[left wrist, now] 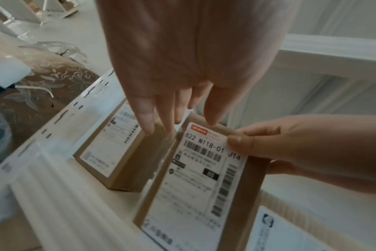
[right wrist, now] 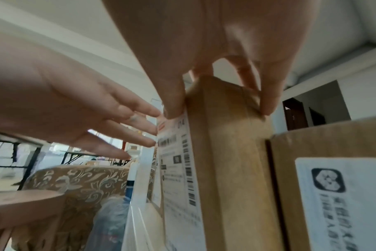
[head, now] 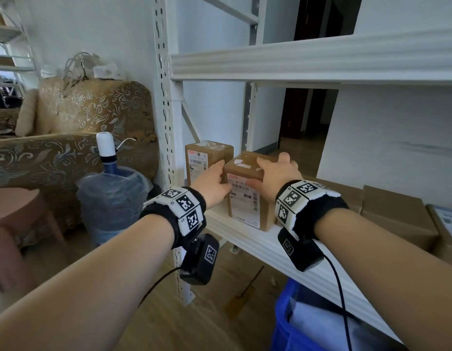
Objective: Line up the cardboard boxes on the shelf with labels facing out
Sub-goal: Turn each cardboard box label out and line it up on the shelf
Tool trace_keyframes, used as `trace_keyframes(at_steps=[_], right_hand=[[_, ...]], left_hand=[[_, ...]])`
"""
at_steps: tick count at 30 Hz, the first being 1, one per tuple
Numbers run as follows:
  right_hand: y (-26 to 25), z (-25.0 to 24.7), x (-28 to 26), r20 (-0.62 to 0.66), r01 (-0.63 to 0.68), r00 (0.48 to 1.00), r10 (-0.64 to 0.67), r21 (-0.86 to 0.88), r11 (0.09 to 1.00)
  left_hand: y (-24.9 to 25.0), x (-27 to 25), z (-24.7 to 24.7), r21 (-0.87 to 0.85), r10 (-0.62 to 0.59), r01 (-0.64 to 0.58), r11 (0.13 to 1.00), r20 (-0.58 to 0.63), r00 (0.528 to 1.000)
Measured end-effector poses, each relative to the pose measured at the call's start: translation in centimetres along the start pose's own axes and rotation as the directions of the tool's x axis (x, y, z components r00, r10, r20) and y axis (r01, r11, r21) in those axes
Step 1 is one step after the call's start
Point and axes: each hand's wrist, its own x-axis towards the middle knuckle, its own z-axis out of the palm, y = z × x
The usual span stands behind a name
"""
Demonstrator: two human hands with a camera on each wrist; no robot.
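Observation:
Two brown cardboard boxes stand upright at the left end of the white shelf. The left box shows its label to the front. Beside it, the second box also faces its white barcode label outward, turned a little askew. My right hand grips the top of this box, thumb on the label face and fingers over the top to the back. My left hand has straight fingers lying against the box's left side, in the gap between the two boxes.
More cardboard boxes lie low along the shelf to the right, one with a white label right against the held box. The upper shelf beam hangs overhead. A blue crate sits on the floor below; a water bottle and sofa stand left.

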Motion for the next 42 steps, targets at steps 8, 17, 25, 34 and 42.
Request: trace_keyframes(at_steps=[8, 17, 25, 34, 42], right_hand=[[-0.5, 1.3, 3.4, 0.031, -0.026, 0.999, 0.022, 0.123, 0.992], [-1.0, 1.7, 6.0, 0.038, -0.002, 0.999, -0.002, 0.100, 0.995], [-1.1, 2.2, 6.7, 0.018, -0.001, 1.000, -0.001, 0.119, 0.993], [-1.2, 2.5, 7.0, -0.019, -0.004, 1.000, 0.007, 0.125, 0.992], [-1.1, 2.5, 6.9, -0.010, 0.008, 1.000, -0.007, 0.113, 0.994]], left_hand=[[-2.8, 3.7, -3.0, 0.451, 0.143, -0.057, 0.891, -0.160, 0.977], [-4.6, 9.0, -3.1, 0.643, 0.111, -0.031, 0.766, -0.084, 0.990], [-5.2, 9.4, -2.4, 0.628, 0.145, -0.082, 0.774, -0.051, 0.988], [-5.3, 9.7, -2.8, 0.646, 0.141, -0.086, 0.758, -0.034, 0.989], [-5.1, 9.4, -2.8, 0.652, 0.140, -0.089, 0.753, -0.026, 0.990]])
